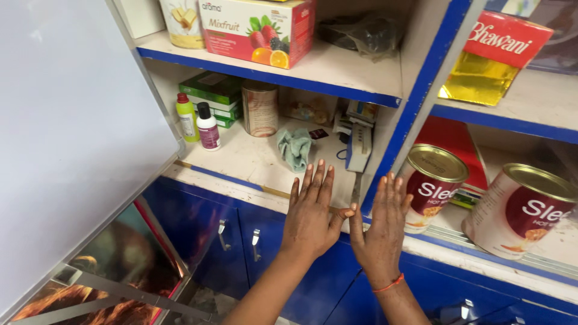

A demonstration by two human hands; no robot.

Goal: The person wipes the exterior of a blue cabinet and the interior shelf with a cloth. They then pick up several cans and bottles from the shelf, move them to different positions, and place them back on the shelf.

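Bare, both hands are hovering flat and spread, left hand [311, 213] and right hand [383, 225] holding nothing, near the shelf [253, 165]; a careless sweep could be toppling the tin [430, 186] just right.

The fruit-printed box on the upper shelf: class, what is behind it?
Behind the fruit-printed box only the cupboard's pale back wall and a crumpled dark plastic bag beside it show. Anything directly behind the box is covered.
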